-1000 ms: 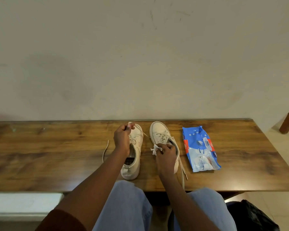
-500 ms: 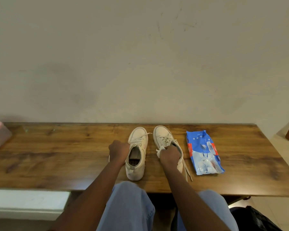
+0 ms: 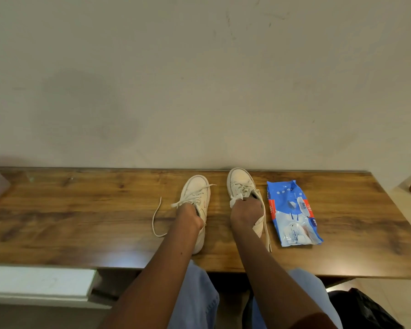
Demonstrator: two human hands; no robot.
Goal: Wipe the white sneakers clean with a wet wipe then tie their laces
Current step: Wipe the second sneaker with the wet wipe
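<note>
Bare forearms, left hand [image 3: 188, 216] and right hand [image 3: 246, 211] unadorned. Light blue jeans [image 3: 195, 302] on both legs. Dark reddish sleeve [image 3: 313, 321] edge, possibly maroon, at lower right.

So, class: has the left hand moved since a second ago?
Yes. The left hand has drawn back toward the person: from level with the wet wipe pack's far end to level with its middle.

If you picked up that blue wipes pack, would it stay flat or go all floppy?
The blue wipes pack would probably flop: its plastic looks soft and crinkled. It lies flat on the table, so it likely won't roll. The shiny film might feel slippery.
</note>
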